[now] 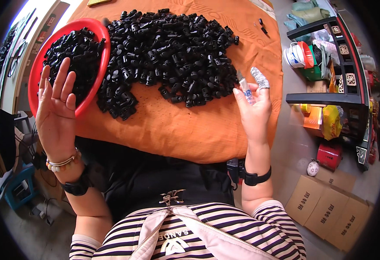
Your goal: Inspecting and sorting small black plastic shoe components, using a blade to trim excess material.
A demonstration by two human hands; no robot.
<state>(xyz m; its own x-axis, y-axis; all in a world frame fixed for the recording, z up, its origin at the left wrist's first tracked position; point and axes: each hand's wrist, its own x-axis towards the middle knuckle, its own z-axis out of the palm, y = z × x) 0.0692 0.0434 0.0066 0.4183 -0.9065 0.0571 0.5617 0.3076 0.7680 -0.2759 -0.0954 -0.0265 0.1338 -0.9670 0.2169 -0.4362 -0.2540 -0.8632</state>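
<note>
My left hand (55,115) is raised palm up with its fingers stretched out, holding nothing. It appears in front of the near side of a red plastic basin (105,56), which holds many small black plastic pieces (75,45). My right hand (256,108) pinches a small blade with a wrapped, pale handle (246,90), its tip pointing up and away. Whitish wrapping (259,78) covers the right index finger. A wide heap of black plastic pieces, like cord locks (168,52), spreads between the hands; its right edge lies just left of the blade.
An orange cloth (177,136) covers the table. A couple of loose black pieces (264,30) lie at its far right. Beyond the right edge stands a dark shelf (328,99) with bags and tubs. Flattened cardboard (328,208) and a red box (329,156) are on the floor.
</note>
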